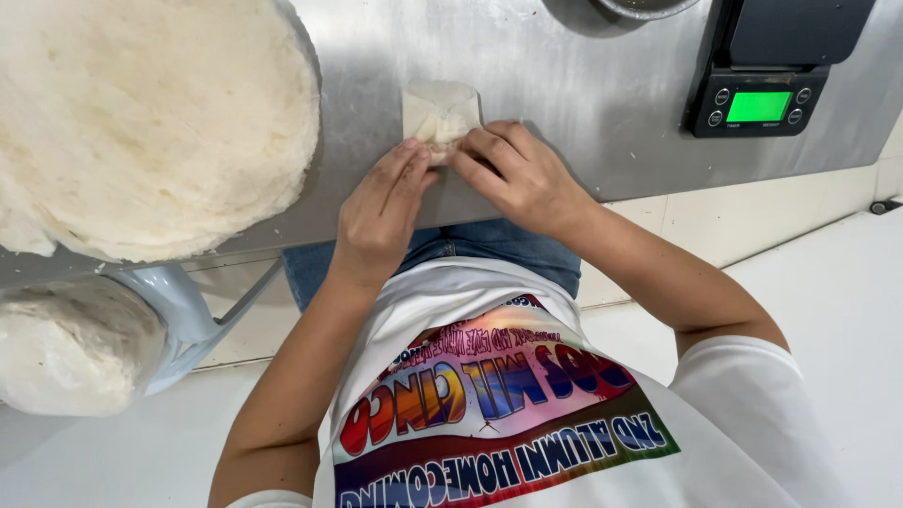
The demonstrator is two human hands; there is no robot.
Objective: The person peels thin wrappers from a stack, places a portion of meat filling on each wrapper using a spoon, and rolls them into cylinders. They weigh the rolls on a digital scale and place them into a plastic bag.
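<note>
Centrally, on the stainless steel table (583,113), lies a small pale wrapper (440,111), folded into a rough square with a lump of filling showing at its near edge. Both hands meet at that near edge. The left hand (381,216) is seen back-up, wrist straight, forearm running down and to the left toward the body; its fingers (406,167) are extended and held close together, their tips pressing on the wrapper's lower left corner rather than closing around it. The right hand (522,174) comes in from the right, forearm angled across the table edge, wrist slightly bent; its fingers (482,150) are curled and bunched, tips pinching the wrapper's lower right edge. The thumbs of both hands are hidden beneath the fingers. To the left, a large stack of round wrappers (141,122) covers the table's corner, well apart from the hands. Below it, a second pale mound (71,348) sits on a light plastic chair (188,310). At upper right stands a black digital scale (767,71) with a green lit display, and a metal bowl's rim (644,7) shows at the top edge.
</note>
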